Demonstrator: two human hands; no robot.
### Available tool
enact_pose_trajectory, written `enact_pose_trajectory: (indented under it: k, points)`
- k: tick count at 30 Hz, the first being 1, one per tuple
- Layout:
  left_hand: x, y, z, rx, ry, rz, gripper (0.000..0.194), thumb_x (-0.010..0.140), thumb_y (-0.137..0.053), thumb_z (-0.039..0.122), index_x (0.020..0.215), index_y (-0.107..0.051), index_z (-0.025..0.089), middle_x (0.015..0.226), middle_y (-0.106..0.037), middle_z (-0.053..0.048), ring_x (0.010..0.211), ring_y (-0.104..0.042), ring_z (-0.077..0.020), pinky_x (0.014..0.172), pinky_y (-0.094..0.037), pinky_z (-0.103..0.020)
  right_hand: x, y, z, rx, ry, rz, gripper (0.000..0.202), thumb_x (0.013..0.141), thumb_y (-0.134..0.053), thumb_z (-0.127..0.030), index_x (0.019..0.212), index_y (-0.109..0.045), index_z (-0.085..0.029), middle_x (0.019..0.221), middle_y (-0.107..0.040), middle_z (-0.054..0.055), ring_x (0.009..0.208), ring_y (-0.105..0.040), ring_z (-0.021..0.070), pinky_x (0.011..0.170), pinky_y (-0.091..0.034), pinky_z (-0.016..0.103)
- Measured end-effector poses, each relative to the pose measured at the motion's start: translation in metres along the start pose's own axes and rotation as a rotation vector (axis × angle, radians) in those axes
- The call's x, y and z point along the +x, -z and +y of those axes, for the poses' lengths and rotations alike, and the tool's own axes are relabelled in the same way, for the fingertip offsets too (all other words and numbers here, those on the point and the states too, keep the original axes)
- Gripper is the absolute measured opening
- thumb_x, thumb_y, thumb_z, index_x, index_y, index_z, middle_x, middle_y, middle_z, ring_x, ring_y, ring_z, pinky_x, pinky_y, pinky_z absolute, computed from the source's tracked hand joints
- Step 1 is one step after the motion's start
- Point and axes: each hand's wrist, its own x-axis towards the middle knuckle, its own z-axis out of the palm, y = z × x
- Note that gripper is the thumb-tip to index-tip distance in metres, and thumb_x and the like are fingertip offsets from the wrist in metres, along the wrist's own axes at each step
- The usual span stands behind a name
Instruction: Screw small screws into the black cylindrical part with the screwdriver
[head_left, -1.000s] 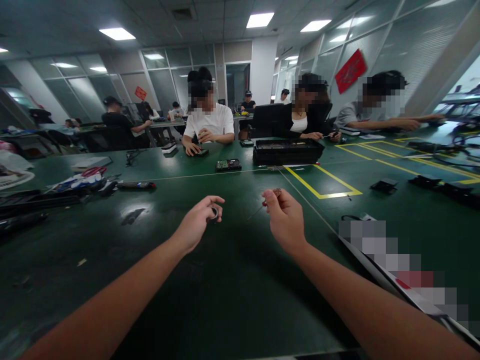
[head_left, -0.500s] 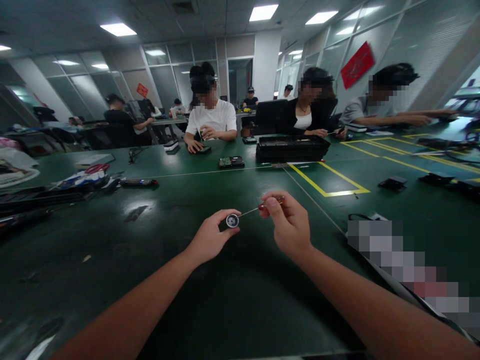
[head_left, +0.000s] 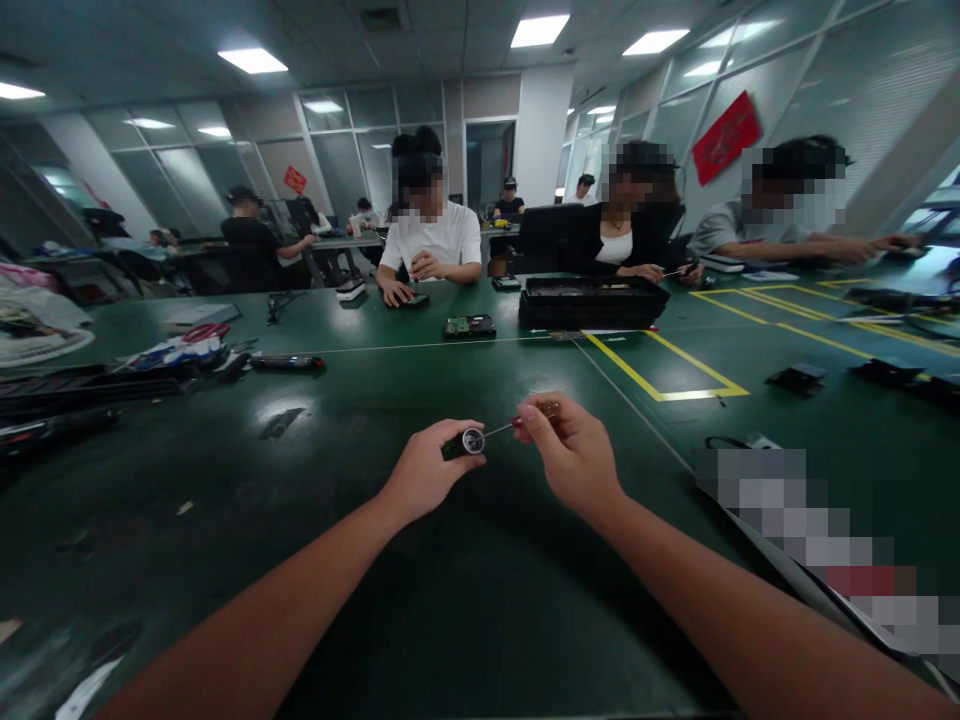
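Observation:
My left hand (head_left: 427,468) pinches a small dark cylinder with a silver-rimmed round end (head_left: 473,441) between thumb and fingers. That end faces toward me, and some detail shows inside the rim, too small to make out. My right hand (head_left: 574,445) is closed around the handle of a thin screwdriver (head_left: 517,423), which has a red collar. Its slender metal shaft points left and its tip is at the edge of the cylinder's round end. Whether the tip sits inside or just touches the rim, I cannot tell. Both hands are held above the green table (head_left: 480,600).
Across the table stand a long black housing (head_left: 592,303) and a circuit board (head_left: 470,326). A pen-like tool (head_left: 287,362) lies left near cables and black trays. To the right are yellow tape outlines (head_left: 701,393), black parts (head_left: 796,377) and a blurred-out bag. Several people work opposite.
The view has shifted slightly. In my left hand the cylinder has turned, so more of its dark side shows. The screwdriver remains in my right hand, its tip still at the cylinder.

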Motion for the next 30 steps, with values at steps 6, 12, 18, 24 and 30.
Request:
enact_pose_trajectory:
  k: [6, 12, 18, 24, 30]
  points:
    - [-0.001, -0.001, -0.005, -0.009, -0.055, 0.006, 0.04, 0.083, -0.076, 0.023, 0.123, -0.069, 0.026, 0.123, -0.069, -0.004, 0.118, -0.061, -0.0242, 0.107, -0.043, -0.041, 0.001, -0.002, -0.002, -0.065, 0.02, 0.038, 0.023, 0.097, -0.054, -0.043, 0.101, -0.063, -0.022, 0.082, -0.073, 0.004, 0.073, -0.07, 0.0199, 0.065, -0.053, 0.032]
    - [-0.001, -0.003, -0.003, 0.043, -0.126, 0.036, 0.037, 0.083, -0.077, 0.02, 0.12, -0.07, 0.023, 0.122, -0.07, -0.004, 0.117, -0.062, -0.0225, 0.106, -0.045, -0.04, 0.003, 0.006, -0.01, -0.241, 0.175, -0.019, 0.016, 0.092, -0.054, -0.026, 0.106, -0.059, -0.022, 0.085, -0.073, 0.004, 0.076, -0.071, 0.0207, 0.069, -0.052, 0.033]
    - [0.0, -0.007, -0.002, 0.102, -0.142, 0.029, 0.039, 0.082, -0.078, 0.02, 0.12, -0.07, 0.024, 0.121, -0.072, -0.002, 0.114, -0.064, -0.0223, 0.102, -0.047, -0.039, 0.005, 0.009, -0.015, -0.474, 0.206, 0.0, 0.03, 0.101, -0.045, -0.038, 0.089, -0.066, -0.02, 0.064, -0.068, 0.001, 0.052, -0.062, 0.0158, 0.053, -0.039, 0.027]
    - [0.001, -0.008, -0.01, 0.079, -0.136, 0.02, 0.041, 0.081, -0.079, 0.018, 0.12, -0.07, 0.024, 0.121, -0.072, -0.002, 0.114, -0.064, -0.021, 0.103, -0.047, -0.037, 0.001, 0.005, -0.016, -0.519, 0.366, -0.079, 0.027, 0.096, -0.044, -0.023, 0.113, -0.064, -0.016, 0.081, -0.072, 0.006, 0.069, -0.067, 0.0191, 0.065, -0.046, 0.03]
    - [0.0, -0.008, -0.01, 0.13, -0.131, 0.009, 0.04, 0.082, -0.079, 0.02, 0.121, -0.07, 0.026, 0.116, -0.073, -0.001, 0.109, -0.065, -0.0223, 0.097, -0.049, -0.039, 0.003, 0.01, -0.019, -0.623, 0.241, -0.147, 0.033, 0.1, -0.038, -0.029, 0.106, -0.068, -0.017, 0.075, -0.07, 0.006, 0.067, -0.066, 0.0213, 0.062, -0.043, 0.032]
